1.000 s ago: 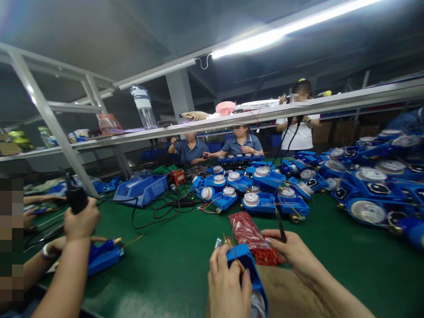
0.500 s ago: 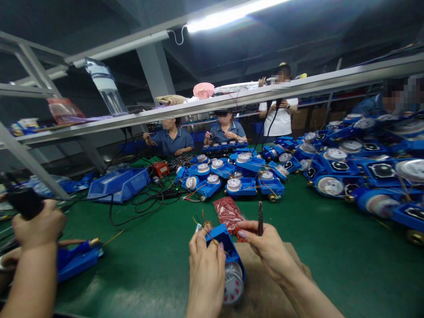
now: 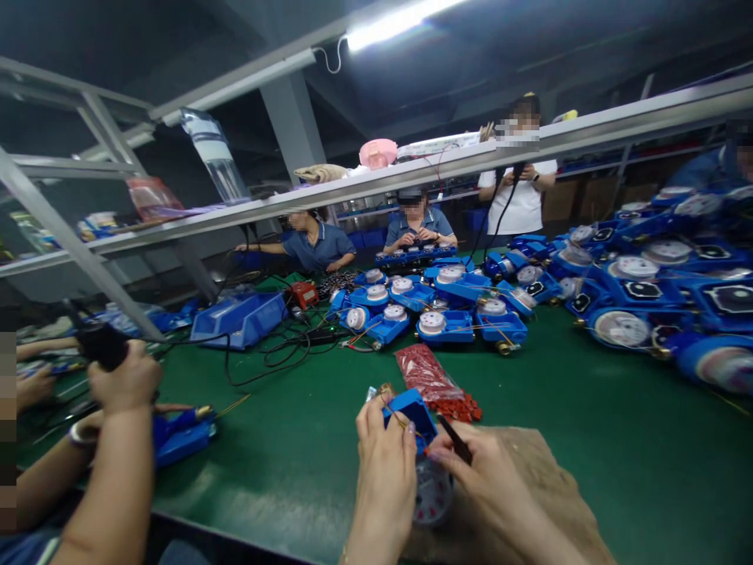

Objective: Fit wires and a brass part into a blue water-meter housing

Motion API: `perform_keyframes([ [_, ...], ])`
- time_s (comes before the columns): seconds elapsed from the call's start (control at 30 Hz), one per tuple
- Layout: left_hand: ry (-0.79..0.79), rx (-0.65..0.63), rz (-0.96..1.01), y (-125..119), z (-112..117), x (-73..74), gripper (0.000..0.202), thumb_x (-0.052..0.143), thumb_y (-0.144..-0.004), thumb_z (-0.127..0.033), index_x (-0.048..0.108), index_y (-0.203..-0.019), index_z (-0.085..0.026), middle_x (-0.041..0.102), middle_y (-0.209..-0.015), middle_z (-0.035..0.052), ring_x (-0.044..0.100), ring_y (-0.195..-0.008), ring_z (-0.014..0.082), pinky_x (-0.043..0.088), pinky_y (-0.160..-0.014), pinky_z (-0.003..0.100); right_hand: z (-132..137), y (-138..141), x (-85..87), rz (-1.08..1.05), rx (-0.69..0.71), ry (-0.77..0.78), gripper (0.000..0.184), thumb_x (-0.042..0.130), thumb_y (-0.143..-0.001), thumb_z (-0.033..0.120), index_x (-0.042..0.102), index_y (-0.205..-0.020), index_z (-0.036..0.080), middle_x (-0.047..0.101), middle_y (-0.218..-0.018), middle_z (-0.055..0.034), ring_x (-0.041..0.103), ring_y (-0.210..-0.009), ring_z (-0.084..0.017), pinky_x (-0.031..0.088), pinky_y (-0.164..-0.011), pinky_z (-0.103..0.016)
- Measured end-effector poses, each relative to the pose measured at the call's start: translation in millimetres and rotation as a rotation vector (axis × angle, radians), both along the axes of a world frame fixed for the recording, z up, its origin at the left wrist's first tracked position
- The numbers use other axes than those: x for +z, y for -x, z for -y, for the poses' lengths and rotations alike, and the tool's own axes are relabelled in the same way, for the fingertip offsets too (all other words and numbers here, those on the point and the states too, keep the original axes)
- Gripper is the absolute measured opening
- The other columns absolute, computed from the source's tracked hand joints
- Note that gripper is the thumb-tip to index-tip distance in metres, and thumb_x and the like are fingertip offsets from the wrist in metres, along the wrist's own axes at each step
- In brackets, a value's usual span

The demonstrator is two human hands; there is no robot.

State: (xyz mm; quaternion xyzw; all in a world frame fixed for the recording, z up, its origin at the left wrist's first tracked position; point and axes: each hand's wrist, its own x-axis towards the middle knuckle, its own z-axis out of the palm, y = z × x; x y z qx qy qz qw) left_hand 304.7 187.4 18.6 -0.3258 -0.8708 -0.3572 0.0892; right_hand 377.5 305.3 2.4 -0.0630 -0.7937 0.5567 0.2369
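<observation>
two bare hands noted at lower centre of the frame. the left hand (image 3: 383, 471) lies along the left side of a blue box (image 3: 408, 402), fingers bent and closed over its edge; thin wires (image 3: 395, 417) pass beside the fingertips, and whether they are pinched cannot be told. the right hand (image 3: 485, 463) is at the box's right edge, thumb and fingers drawn together around a slim dark tool (image 3: 456, 442) that slants toward the upper left. a small red spot shows at those fingertips; its nature cannot be confirmed. the blue box sits at lower centre, its round dial (image 3: 432, 496) toward the bottom of the frame, beside a brown sheet (image 3: 550, 490) on the green table (image 3: 276, 479).

just above the box: a bag of red pieces (image 3: 428, 372), with loose red pieces (image 3: 459, 408) at its lower end. left of centre: a blue bin (image 3: 238, 323). centre to right edge: numerous blue units (image 3: 638, 294) with round dials. lower left: a co-worker's hand (image 3: 128, 380) gripping a black device (image 3: 104, 345).
</observation>
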Motion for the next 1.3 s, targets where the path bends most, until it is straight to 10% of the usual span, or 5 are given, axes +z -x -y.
perform_keyframes([
  [0.5,-0.014,0.044,0.012,-16,-4,2.4,0.024,0.038,-0.085,-0.018,0.059,-0.089,-0.029,0.038,-0.118,0.0015,0.034,-0.114,0.0193,0.039,-0.093,0.043,6,10,-43.7,-0.136,-0.213,-0.437,0.021,0.034,-0.083,0.016,0.054,-0.081,0.021,0.056,-0.074,-0.0050,0.059,-0.065,-0.017,0.044,-0.055,-0.023],
  [0.77,0.011,0.091,-0.011,-19,-8,4.9,0.023,0.040,-0.084,-0.016,0.061,-0.083,-0.025,0.038,-0.120,0.0032,0.032,-0.117,0.0227,0.039,-0.094,0.044,16,15,-36.3,-0.134,-0.413,-0.350,0.030,0.034,-0.088,0.036,0.056,-0.076,0.020,0.059,-0.071,-0.0072,0.058,-0.060,-0.020,0.043,-0.052,-0.028],
  [1.03,-0.055,0.120,0.067,-16,-7,2.3,0.027,0.034,-0.087,-0.021,0.060,-0.091,-0.026,0.041,-0.116,0.0037,0.036,-0.111,0.0181,0.039,-0.095,0.040,9,9,-30.2,-0.137,-0.089,-0.491,0.029,0.037,-0.085,0.019,0.059,-0.105,0.018,0.056,-0.079,-0.0066,0.060,-0.069,-0.016,0.048,-0.056,-0.021],
  [1.3,-0.016,0.102,0.098,-16,-10,9.3,0.030,0.039,-0.083,-0.012,0.060,-0.095,-0.029,0.040,-0.117,0.0023,0.032,-0.115,0.0187,0.033,-0.098,0.040,13,9,-11.7,-0.027,-0.225,-0.444,0.024,0.039,-0.075,0.024,0.062,-0.069,0.017,0.052,-0.066,-0.0050,0.056,-0.058,-0.018,0.043,-0.052,-0.026],
])
